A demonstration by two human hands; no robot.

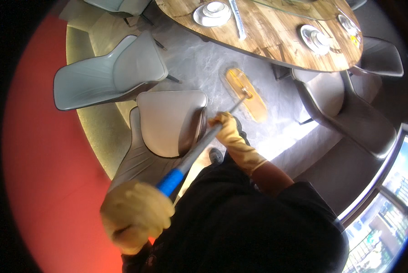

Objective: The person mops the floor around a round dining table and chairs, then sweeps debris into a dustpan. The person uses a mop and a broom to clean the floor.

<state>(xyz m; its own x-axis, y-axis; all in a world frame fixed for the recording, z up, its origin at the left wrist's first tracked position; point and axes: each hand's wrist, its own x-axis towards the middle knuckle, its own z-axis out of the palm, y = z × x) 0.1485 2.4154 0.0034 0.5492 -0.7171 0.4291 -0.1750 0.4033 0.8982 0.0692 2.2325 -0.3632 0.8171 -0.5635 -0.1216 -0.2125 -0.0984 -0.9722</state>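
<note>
In the head view, a flat floor mop slants across the picture. Its orange mop head lies on the grey marble-patterned floor, slightly blurred. From it a grey metal pole rises towards me and ends in a blue grip. Both my hands wear yellow rubber gloves. My left hand is closed around the top end of the handle, at the blue grip, and hides its tip. Lower down, my right hand wraps the grey pole.
A beige padded chair stands close left of the pole, with a grey chair beyond. Ahead is a wooden table bearing a white plate and cup. A dark chair is at right, near a window. A red surface curves along the left.
</note>
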